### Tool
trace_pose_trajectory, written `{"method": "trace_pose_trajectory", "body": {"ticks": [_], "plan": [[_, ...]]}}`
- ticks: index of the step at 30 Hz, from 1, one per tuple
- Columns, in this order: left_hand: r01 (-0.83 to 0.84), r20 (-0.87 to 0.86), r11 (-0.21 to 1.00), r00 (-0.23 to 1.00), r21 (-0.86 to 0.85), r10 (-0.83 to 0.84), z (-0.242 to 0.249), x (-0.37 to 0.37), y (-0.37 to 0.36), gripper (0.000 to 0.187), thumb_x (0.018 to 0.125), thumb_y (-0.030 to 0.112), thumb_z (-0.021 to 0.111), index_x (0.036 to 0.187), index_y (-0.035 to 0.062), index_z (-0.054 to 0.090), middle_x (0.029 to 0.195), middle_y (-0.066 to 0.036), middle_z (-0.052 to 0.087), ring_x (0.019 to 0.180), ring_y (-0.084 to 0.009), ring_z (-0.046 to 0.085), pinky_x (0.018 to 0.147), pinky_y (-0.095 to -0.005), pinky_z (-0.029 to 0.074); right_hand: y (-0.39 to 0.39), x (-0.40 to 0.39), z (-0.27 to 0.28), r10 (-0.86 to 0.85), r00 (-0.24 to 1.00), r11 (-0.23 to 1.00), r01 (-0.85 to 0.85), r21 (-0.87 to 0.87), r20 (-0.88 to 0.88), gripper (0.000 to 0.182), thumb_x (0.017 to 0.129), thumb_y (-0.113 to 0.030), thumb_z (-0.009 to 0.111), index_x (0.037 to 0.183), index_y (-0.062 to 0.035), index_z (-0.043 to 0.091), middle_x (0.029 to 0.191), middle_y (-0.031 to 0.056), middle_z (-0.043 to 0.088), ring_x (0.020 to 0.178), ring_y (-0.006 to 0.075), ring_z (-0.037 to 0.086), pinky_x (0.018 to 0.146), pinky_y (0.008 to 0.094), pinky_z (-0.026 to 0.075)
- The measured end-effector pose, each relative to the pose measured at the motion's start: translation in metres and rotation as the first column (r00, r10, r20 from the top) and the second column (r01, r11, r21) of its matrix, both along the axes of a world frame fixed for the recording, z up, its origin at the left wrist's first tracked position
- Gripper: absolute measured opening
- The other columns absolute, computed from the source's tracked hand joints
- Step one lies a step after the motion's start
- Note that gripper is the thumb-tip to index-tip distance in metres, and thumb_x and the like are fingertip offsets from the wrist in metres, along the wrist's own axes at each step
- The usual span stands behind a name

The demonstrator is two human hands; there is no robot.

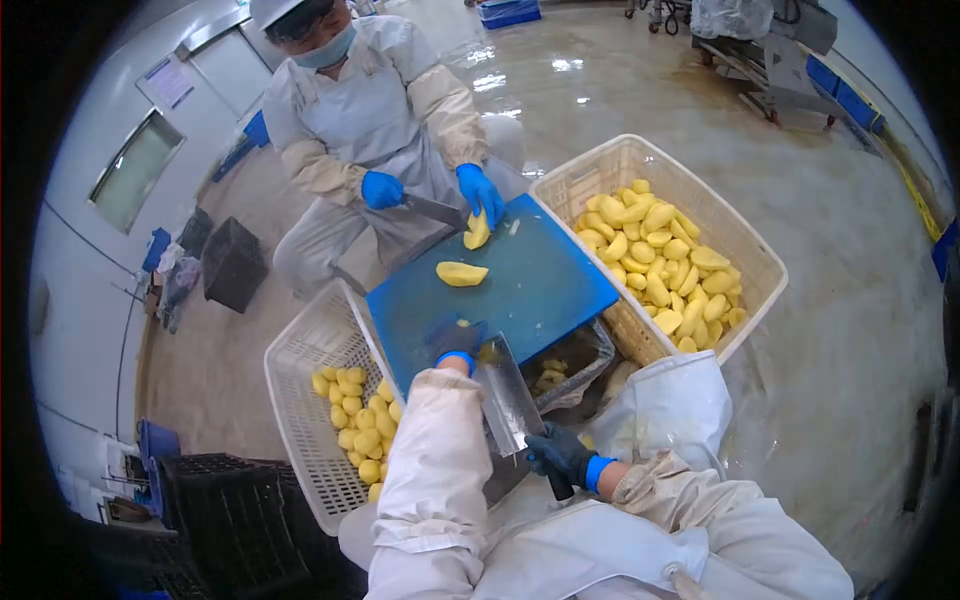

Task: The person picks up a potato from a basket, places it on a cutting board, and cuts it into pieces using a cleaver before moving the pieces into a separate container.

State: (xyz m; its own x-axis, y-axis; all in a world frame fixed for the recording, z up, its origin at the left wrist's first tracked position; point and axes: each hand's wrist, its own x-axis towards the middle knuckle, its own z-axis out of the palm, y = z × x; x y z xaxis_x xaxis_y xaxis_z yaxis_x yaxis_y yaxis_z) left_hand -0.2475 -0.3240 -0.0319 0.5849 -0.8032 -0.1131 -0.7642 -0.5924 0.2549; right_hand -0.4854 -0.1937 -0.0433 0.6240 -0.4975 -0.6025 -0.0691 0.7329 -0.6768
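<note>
My right hand (562, 458), in a dark glove, is closed around the black handle of a cleaver (508, 395). Its broad blade points up to the near edge of the blue cutting board (540, 265). Dark-gloved and slightly blurred, my left hand (456, 340) is over the board's near left part, just beside the blade tip. A bit of yellow potato (463, 322) shows at its fingers; most of it is hidden. Farther up the board lies a cut potato piece (461, 274).
Opposite sits a co-worker (350, 120) with a knife (433, 211), holding a potato piece (477, 230). Peeled potatoes fill much of a crate (745, 240) at right; whole ones lie in a crate (290, 370) at left. Under the board stands a lined bin (590, 375).
</note>
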Motion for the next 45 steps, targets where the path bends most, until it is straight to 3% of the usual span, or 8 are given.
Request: {"method": "trace_pose_trajectory", "body": {"ticks": [4,9,11,12,14,17,36,45], "plan": [[-0.185,-0.846,0.898,0.453,-0.399,-0.282,0.051,-0.084,-0.059,0.059,0.072,0.025,0.067,0.122,0.0036,0.045,0.108,-0.018,0.056,0.097,-0.0306,0.055,0.086,-0.0384,0.042,-0.001,0.003,-0.005,0.017,0.999,1.0,-0.017,-0.005,-0.029,0.023,0.085,-0.021,0.055,0.101,-0.0054,0.05,0.071,0.0045,0.054,0.052,0.0135,0.051,0.047,0.0268,0.045],[0.849,0.746,0.489,0.456,-0.201,-0.485,0.101,-0.101,-0.079,0.052,0.081,0.021,0.061,0.127,0.007,0.042,0.118,-0.009,0.051,0.104,-0.02,0.05,0.086,-0.0336,0.043,-0.003,0.004,-0.008,-0.05,0.998,0.999,0.049,0.011,0.042,0.019,0.085,-0.02,0.055,0.097,-0.0053,0.051,0.068,0.0045,0.054,0.052,0.0141,0.051,0.045,0.0271,0.044],[0.014,-0.681,0.769,0.453,-0.639,-0.575,0.12,-0.076,-0.062,0.044,0.084,0.02,0.058,0.124,0.0066,0.045,0.122,-0.01,0.049,0.108,-0.0203,0.049,0.087,-0.0352,0.044,-0.008,0.003,0.003,0.006,0.999,1.0,-0.006,-0.005,-0.035,0.016,0.085,-0.021,0.056,0.092,-0.0072,0.051,0.064,0.0036,0.053,0.05,0.0135,0.049,0.044,0.0273,0.043],[0.126,-0.401,0.543,0.541,-0.83,-0.739,0.106,-0.041,-0.046,0.037,0.086,0.019,0.055,0.12,0.0036,0.049,0.118,-0.01,0.052,0.105,-0.0184,0.052,0.087,-0.035,0.046,-0.009,0.003,0.01,0.017,0.999,1.0,-0.017,0.001,-0.04,0.018,0.085,-0.022,0.055,0.093,-0.0068,0.051,0.068,0.0047,0.054,0.052,0.0142,0.051,0.046,0.0279,0.044],[-0.18,-0.722,0.726,0.408,-0.664,-0.559,0.121,0.029,0.019,0.036,0.085,0.015,0.057,0.117,-0.0004,0.05,0.117,-0.011,0.053,0.101,-0.0179,0.054,0.085,-0.0328,0.047,-0.007,0.001,0.009,0.014,0.999,0.999,-0.013,0.032,-0.035,0.019,0.085,-0.023,0.055,0.094,-0.0067,0.051,0.073,0.0058,0.054,0.055,0.0147,0.052,0.048,0.0283,0.045],[0.553,0.408,0.673,0.828,-0.49,-0.384,0.07,0.164,0.136,0.04,0.079,0.005,0.059,0.117,-0.003,0.049,0.117,-0.014,0.051,0.099,-0.0217,0.056,0.086,-0.0302,0.046,-0.005,0.001,0.015,-0.027,0.999,0.998,0.028,0.064,-0.025,0.019,0.085,-0.021,0.056,0.096,-0.0069,0.049,0.073,0.0058,0.053,0.054,0.0148,0.051,0.048,0.0274,0.045],[-0.087,-0.4,0.925,0.884,0.37,0.243,-0.188,0.133,0.211,0.073,0.065,0.033,0.069,0.126,0.0072,0.039,0.117,-0.021,0.052,0.107,-0.0344,0.052,0.09,-0.039,0.042,0.013,0.021,0.036,-0.08,0.945,0.985,0.026,-0.17,-0.316,0.017,0.088,-0.017,0.053,0.096,-0.0029,0.048,0.072,0.0086,0.056,0.054,0.0153,0.054,0.049,0.0276,0.046],[0.58,-0.599,0.57,0.78,0.582,-0.182,-0.15,0.234,0.256,0.064,0.065,0.035,0.067,0.122,0.0128,0.049,0.121,-0.014,0.052,0.111,-0.0289,0.05,0.092,-0.0388,0.041,0.01,0.027,0.049,-0.116,0.915,0.991,0.081,-0.104,-0.387,0.015,0.087,-0.013,0.053,0.099,-0.0053,0.048,0.069,0.0056,0.053,0.052,0.0132,0.05,0.046,0.0254,0.043]]}}
